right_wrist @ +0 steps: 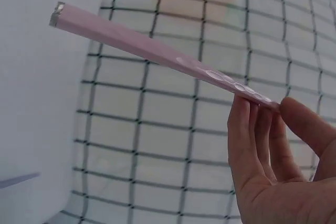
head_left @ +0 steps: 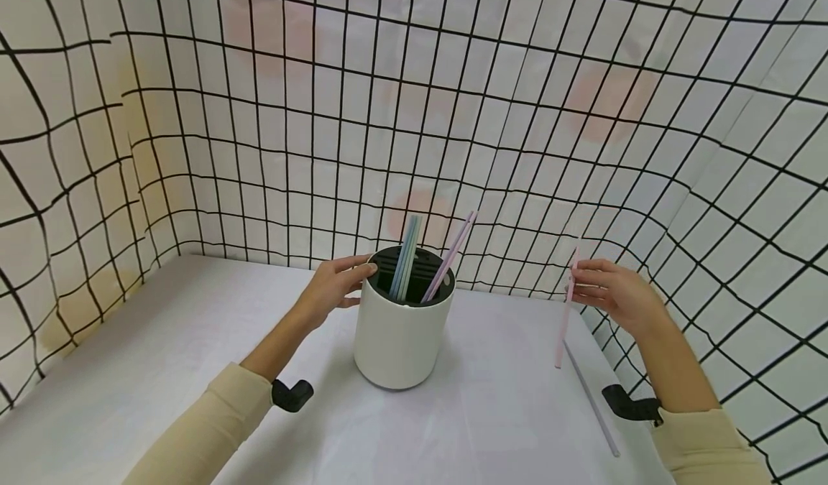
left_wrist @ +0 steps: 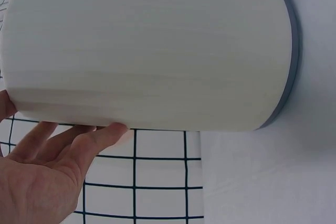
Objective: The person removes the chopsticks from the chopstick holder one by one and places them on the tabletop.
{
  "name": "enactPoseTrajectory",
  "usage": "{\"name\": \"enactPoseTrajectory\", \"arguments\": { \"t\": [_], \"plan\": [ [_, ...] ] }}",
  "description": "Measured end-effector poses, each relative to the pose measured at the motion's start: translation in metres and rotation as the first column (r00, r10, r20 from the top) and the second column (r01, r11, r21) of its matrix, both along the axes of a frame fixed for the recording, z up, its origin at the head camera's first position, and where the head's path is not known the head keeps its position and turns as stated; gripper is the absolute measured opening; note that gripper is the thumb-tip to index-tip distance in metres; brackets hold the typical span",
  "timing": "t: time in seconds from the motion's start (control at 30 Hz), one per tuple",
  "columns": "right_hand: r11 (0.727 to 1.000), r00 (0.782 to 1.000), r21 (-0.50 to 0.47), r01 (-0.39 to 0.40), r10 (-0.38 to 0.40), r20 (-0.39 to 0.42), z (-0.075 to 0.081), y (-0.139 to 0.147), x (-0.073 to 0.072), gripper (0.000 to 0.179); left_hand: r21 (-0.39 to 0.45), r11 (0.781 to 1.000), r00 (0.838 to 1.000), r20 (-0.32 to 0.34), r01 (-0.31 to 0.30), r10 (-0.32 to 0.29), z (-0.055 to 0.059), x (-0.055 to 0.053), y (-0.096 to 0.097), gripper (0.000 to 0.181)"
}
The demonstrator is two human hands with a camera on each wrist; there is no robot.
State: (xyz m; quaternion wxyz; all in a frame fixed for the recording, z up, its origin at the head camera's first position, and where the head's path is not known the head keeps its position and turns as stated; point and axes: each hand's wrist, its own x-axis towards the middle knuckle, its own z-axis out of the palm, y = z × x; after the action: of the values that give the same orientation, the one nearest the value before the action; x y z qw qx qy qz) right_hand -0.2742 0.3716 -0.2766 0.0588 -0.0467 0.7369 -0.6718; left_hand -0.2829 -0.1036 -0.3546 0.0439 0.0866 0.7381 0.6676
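A white cylindrical utensil holder with a dark slotted top stands upright on the table. Blue and green chopsticks and a pair of purple chopsticks lean inside it. My left hand rests against the holder's left side near the rim, thumb at the top; its fingertips touch the wall in the left wrist view. Off to the right, my right hand pinches a pink chopstick near one end, between thumb and fingers. The chopstick hangs with its silver-capped end downward.
A single greyish-purple chopstick lies on the white table, left of my right wrist. Black wire mesh borders the table at the back and both sides, close to my right hand.
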Motion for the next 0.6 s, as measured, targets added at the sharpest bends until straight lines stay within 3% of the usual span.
{"name": "enactPoseTrajectory", "arguments": {
  "t": [0.3, 0.6],
  "plan": [
    [1.0, 0.986, -0.004, 0.023, -0.022, 0.165, -0.064, 0.054, 0.005, 0.011, 0.008, 1.0, 1.0, 0.001, 0.006, -0.006, 0.001, 0.0, 0.001, 0.06],
    [0.999, 0.959, 0.013, 0.052, -0.053, 0.278, -0.105, 0.079, 0.013, 0.014, 0.011, 1.0, 1.0, 0.01, 0.002, -0.002, 0.001, 0.0, 0.001, 0.06]
  ]
}}
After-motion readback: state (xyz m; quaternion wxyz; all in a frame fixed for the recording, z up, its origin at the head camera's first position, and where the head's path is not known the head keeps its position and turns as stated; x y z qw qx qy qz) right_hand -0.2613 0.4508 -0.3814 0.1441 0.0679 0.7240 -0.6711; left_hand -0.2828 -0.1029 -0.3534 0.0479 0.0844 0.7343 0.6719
